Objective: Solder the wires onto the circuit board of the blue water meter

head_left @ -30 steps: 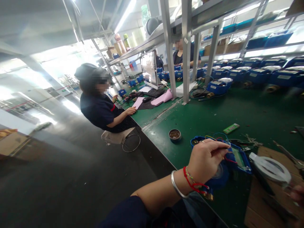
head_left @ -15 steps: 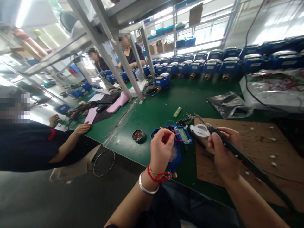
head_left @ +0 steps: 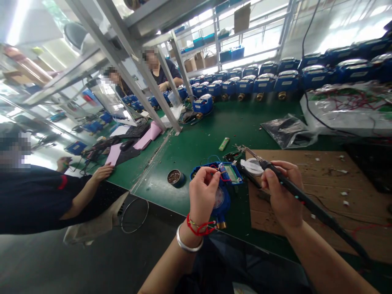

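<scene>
My left hand (head_left: 202, 193) pinches thin coloured wires over an open blue water meter (head_left: 221, 191) at the near edge of the green bench (head_left: 202, 143). A green circuit board (head_left: 232, 173) lies in the meter's open top. My right hand (head_left: 281, 192) is closed round the black handle of a soldering iron (head_left: 294, 192), whose tip points up and left past a white solder reel (head_left: 251, 166). The iron's cord runs off to the lower right.
A brown cardboard sheet (head_left: 318, 192) lies under my right hand. A small round tin (head_left: 174, 177) sits left of the meter, a green lighter (head_left: 223, 143) behind it. Rows of blue meters (head_left: 275, 81) line the back. Plastic bags (head_left: 290, 130) lie right. A seated person (head_left: 45, 196) is at the left.
The view has swung right from the aisle to the bench. My right hand with the soldering iron has come into sight. My left hand keeps pinching the wires at the meter.
</scene>
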Demonstrator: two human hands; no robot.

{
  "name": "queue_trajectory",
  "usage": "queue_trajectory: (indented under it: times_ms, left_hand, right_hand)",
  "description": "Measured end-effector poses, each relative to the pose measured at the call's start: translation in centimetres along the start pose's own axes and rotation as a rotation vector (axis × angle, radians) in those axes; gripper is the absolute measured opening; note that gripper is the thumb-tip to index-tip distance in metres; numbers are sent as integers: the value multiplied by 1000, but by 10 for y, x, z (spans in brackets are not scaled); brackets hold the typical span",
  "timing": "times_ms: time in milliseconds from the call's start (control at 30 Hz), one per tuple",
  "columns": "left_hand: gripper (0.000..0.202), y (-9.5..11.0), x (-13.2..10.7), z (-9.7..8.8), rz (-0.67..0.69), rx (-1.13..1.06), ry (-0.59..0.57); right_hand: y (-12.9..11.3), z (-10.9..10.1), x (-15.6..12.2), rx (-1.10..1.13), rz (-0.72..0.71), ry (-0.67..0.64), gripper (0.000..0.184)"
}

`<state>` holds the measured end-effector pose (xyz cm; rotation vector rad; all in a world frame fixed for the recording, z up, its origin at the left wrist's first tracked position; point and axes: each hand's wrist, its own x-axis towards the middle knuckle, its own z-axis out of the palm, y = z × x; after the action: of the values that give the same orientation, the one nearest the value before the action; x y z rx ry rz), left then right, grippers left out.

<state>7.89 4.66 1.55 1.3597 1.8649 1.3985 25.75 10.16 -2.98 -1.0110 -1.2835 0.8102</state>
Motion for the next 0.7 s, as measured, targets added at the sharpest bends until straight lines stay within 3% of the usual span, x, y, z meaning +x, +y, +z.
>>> queue_trajectory:
  times_ms: [267,500,700]
  left_hand:
    - [20,1,0,-1,-5,-17,2]
    - [11,3,0,-1,13,-22,27]
    - [18,2,0,-2,8,24,7]
  right_hand:
    - [0,-2,-1,-10,-1,5,25]
    - [2,1,0,8,-5,9,25]
    - [2,0,0,-9,6,-4,25]
